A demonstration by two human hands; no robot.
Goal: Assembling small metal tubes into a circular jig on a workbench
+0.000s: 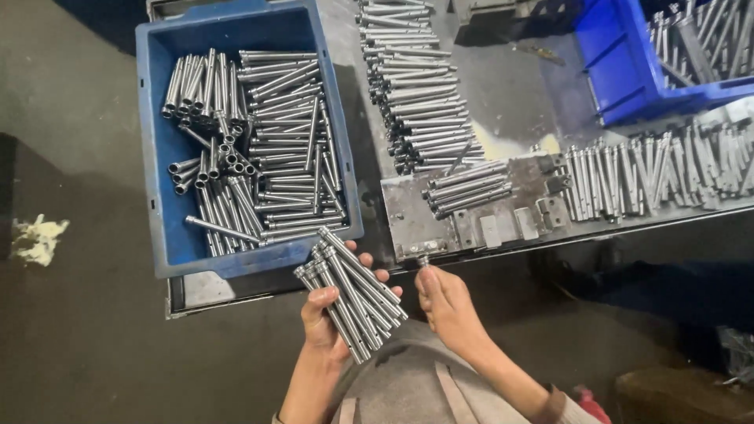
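The left hand [326,318] holds a bundle of metal rods [351,294], with the fingers closed around the lower part of it. The bundle is in the air, just below the front edge of the blue bin [157,196]. The right hand [444,302] is closed on a single small metal piece [424,261], pinched between the fingertips at the front edge of the desk [503,102]. I cannot tell if this piece is a short rod or only the end of a long one.

As far as the picture shows, the work is in the middle. The blue bin contains many rods, some in ordered groups and some mixed. On the desk there is one long row of rods [412,86], a small stack [469,187] on the metal fixture plate [479,212], and another row [660,173] at the right. A second blue bin [620,78] at the upper right also has rods inside. So I judge that a large part is already laid out, and a large part remains in the bins.

The long axis of the bundle goes diagonally: the top ends point to the upper left, toward the blue bin, and the bottom ends point to the lower right, toward the body of the person. The rods in the bundle lie parallel, with the top ends nearly level.
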